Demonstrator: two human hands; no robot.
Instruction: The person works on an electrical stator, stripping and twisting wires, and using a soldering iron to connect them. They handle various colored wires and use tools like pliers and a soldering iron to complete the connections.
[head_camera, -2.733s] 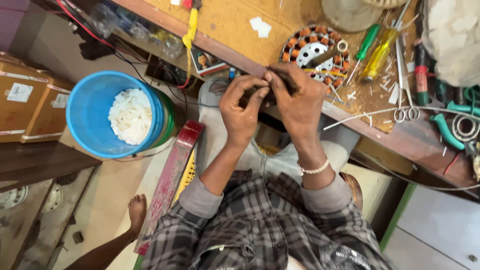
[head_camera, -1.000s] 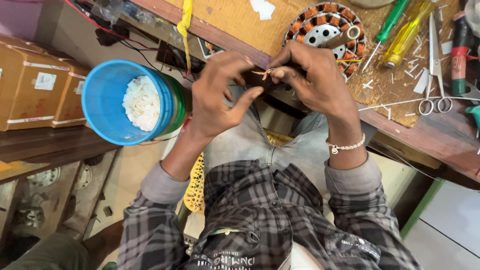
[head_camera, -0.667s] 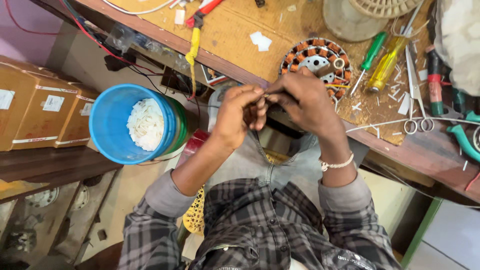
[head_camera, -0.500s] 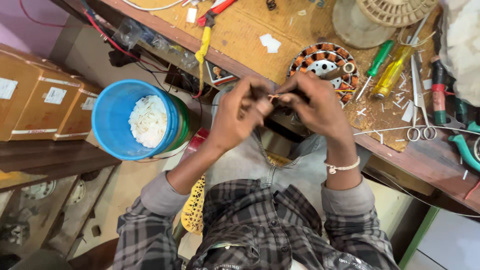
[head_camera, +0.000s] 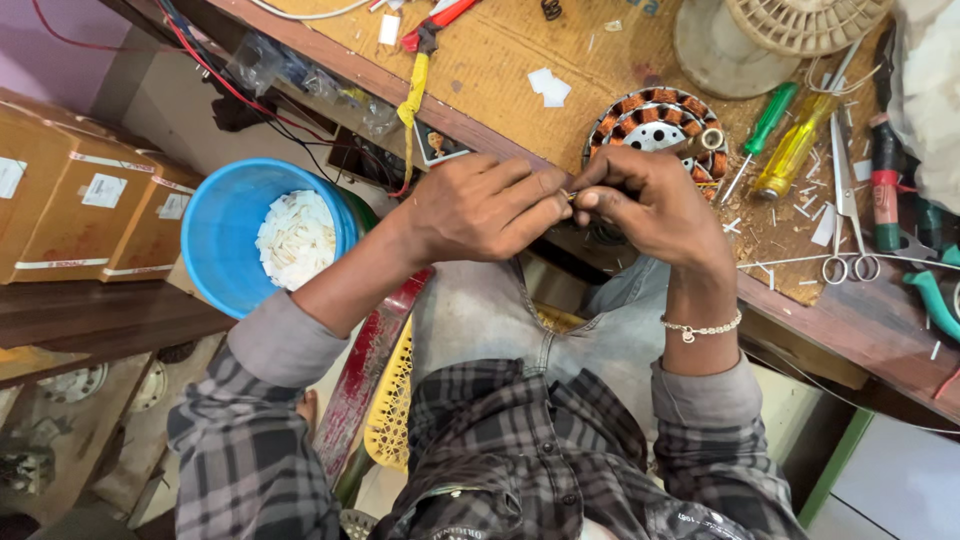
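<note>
Both hands meet at the near edge of the worktop (head_camera: 500, 70): the left hand (head_camera: 480, 205) and right hand (head_camera: 650, 200) pinch a small thin piece (head_camera: 568, 194) between their fingers, just before the copper-wound motor core (head_camera: 655, 115). A blue bucket (head_camera: 225, 235) sits off the worktop's left side.

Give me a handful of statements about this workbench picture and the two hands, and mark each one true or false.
1. Both hands pinch one small thin piece between their fingertips. True: the left hand and the right hand meet on the small piece.
2. The blue bucket is empty. False: it holds a heap of white bits.
3. The round stator with copper windings lies on the wooden bench. True.
4. The scissors are in the right hand. False: they lie on the bench, right of that hand.
5. The right wrist wears a beaded bracelet. True.
</note>
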